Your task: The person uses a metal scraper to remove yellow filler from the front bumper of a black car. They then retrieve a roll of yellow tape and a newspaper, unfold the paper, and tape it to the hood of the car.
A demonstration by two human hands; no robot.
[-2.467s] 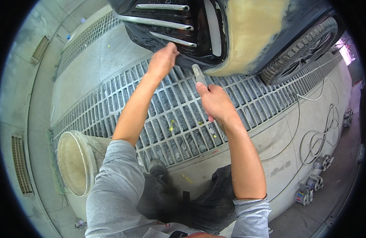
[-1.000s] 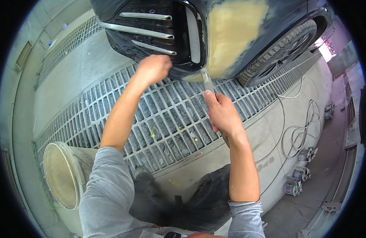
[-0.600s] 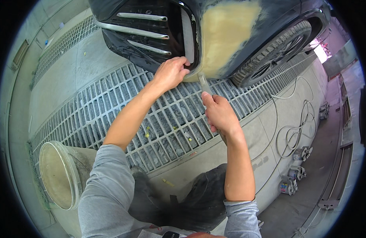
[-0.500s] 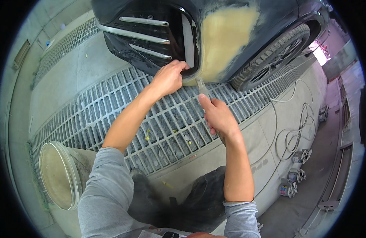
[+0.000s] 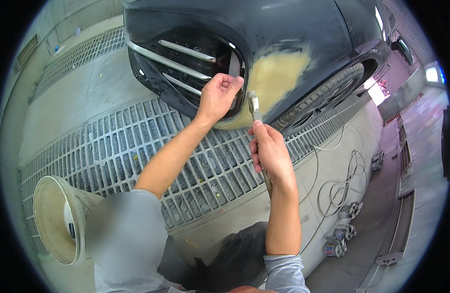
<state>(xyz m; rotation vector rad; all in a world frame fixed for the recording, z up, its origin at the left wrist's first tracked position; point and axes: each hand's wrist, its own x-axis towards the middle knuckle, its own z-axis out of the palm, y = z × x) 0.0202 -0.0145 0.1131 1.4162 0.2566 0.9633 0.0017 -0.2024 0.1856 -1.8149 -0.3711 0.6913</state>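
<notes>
The right hand (image 5: pixel 272 150) is grasping a grey handled tool (image 5: pixel 255 108), its thumb lying along the handle. The tool's long axis is pointing away from the person and slightly leftward, and its head is standing in front of the left border of a tan patch (image 5: pixel 279 75) on the dark car body (image 5: pixel 191 20); whether it is touching cannot be told. The left hand (image 5: pixel 216 100) is hovering just left of the tool's head, its thumb and fingers curling inward before the edge of the black grille panel (image 5: pixel 191 61); whether it is pinching anything cannot be told. The right hand is nearer the tool, a narrow gap separating the head from the left fingers. The tyre (image 5: pixel 322 95) is bounding the patch side on the right, while the floor grating (image 5: pixel 108 141) is spreading between the car's lower edge and the person's legs.
</notes>
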